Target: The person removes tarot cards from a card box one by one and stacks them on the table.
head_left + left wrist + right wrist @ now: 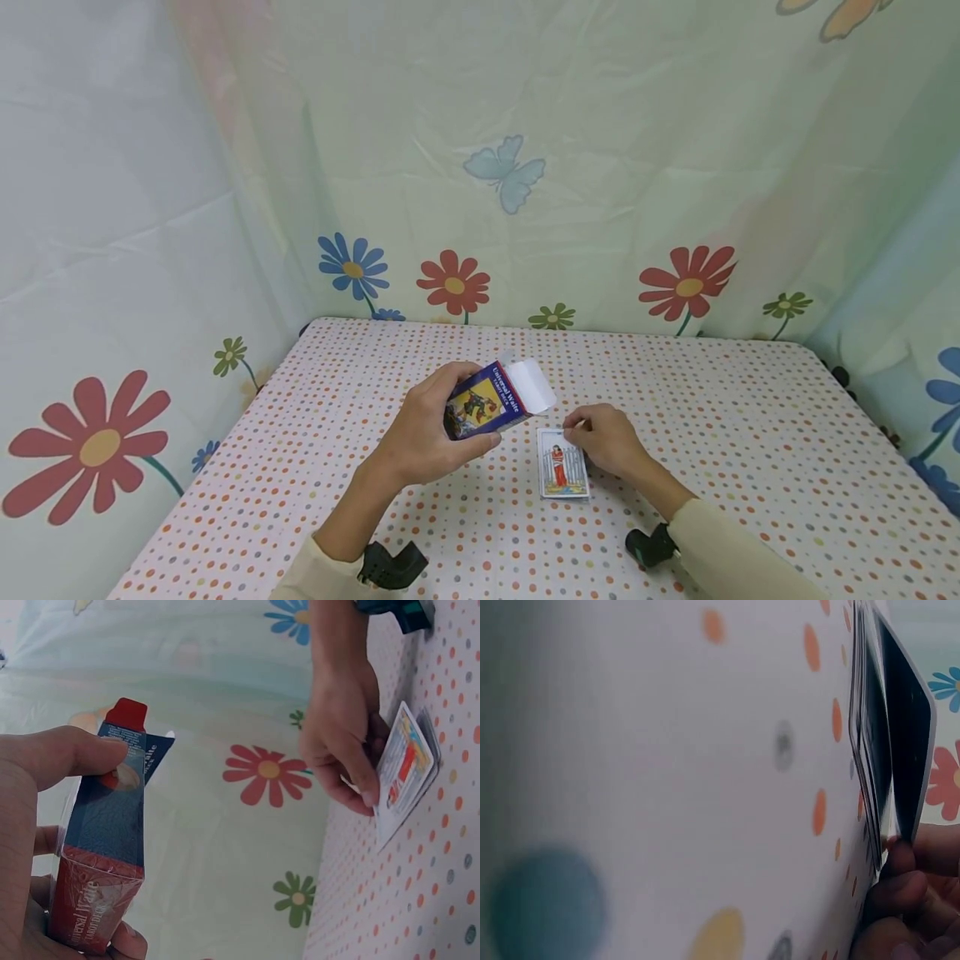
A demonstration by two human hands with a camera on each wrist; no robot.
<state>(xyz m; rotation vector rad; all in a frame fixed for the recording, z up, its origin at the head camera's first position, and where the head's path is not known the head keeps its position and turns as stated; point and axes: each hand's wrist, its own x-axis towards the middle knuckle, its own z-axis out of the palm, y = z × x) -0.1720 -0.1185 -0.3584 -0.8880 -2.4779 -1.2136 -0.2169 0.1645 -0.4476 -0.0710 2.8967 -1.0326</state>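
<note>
My left hand point(423, 433) grips a blue tarot deck box point(468, 408) above the table, thumb across its front. The box tilts toward the right, its white top flap point(534, 385) standing open; its inside is hidden from me. Lower right of the box, a small pile of tarot cards point(866, 742) lies on the table. With thumb and finger, my right hand point(618, 442) pinches the far right corner of the top card point(561, 477), which shows a figure in red. In the right wrist view this card point(913, 727) is raised at an angle off the pile.
A dotted cloth covers the table point(465, 533). Behind it hangs a pale curtain point(585, 217) printed with flowers and a butterfly, and more curtain closes in both sides. Each wrist wears a small black camera, such as the left one point(392, 567).
</note>
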